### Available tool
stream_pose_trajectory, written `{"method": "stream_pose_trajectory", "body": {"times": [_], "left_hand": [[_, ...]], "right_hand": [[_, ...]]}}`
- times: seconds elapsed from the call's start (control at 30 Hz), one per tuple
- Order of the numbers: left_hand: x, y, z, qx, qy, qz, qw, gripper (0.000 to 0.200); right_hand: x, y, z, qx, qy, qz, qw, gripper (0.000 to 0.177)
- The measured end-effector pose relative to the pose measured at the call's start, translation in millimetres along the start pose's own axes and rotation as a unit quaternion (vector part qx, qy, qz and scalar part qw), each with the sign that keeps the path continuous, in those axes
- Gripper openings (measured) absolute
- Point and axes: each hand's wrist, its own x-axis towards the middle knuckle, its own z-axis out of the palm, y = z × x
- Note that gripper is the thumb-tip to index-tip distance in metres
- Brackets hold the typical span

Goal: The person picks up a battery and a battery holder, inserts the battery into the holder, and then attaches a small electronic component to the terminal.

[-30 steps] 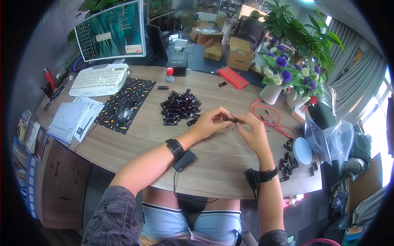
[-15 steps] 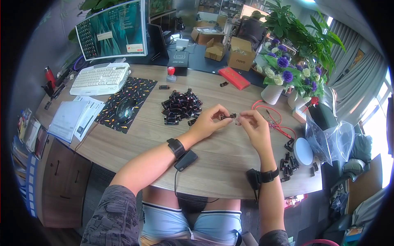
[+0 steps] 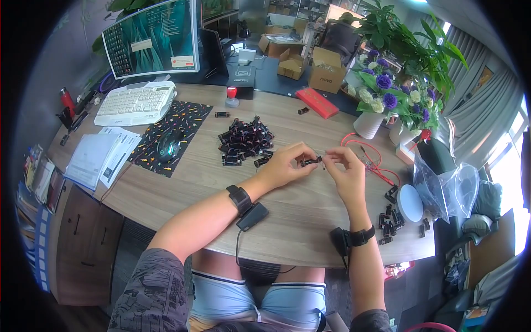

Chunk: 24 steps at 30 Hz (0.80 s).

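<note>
Over the middle of the desk, my left hand (image 3: 290, 162) pinches a small black cylindrical part (image 3: 311, 161) between thumb and fingers. My right hand (image 3: 344, 166) is closed at the part's right end, its fingertips pressed together; whatever is between them is too small to make out. Left of my left hand lies a heap of similar black parts (image 3: 245, 138), with a loose one (image 3: 261, 162) at its edge. Several more black parts (image 3: 391, 221) lie to the right of my right wrist.
A red cable (image 3: 377, 160) curls beyond my right hand, near a pale blue round dish (image 3: 409, 203) and clear plastic bags (image 3: 448, 185). Behind are a red packet (image 3: 317, 103), a red-topped stamp (image 3: 232, 97) and flower vases (image 3: 368, 125). Keyboard (image 3: 135, 103) and mouse (image 3: 170, 146) sit left.
The black part in my left hand now shows more of its length and tilts slightly. My right fingertips have shifted a little at its end. The view has moved slightly.
</note>
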Motion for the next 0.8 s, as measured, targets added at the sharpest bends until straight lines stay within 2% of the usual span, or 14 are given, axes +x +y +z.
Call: {"method": "stream_pose_trajectory", "body": {"times": [0.07, 0.3, 0.8], "left_hand": [[0.4, 0.3, -0.4, -0.001, 0.001, 0.000, 1.000, 0.022], [-0.6, -0.1, 2.0, -0.003, 0.021, 0.008, 1.000, 0.021], [-0.5, 0.2, -0.7, 0.004, 0.002, 0.022, 1.000, 0.019]], "right_hand": [[-0.2, -1.5, -0.2, 0.008, 0.014, -0.007, 1.000, 0.015], [-0.6, -4.5, -5.7, -0.093, -0.002, -0.060, 0.994, 0.013], [0.7, -8.0, -7.0, -0.118, -0.014, -0.096, 0.988, 0.013]]}}
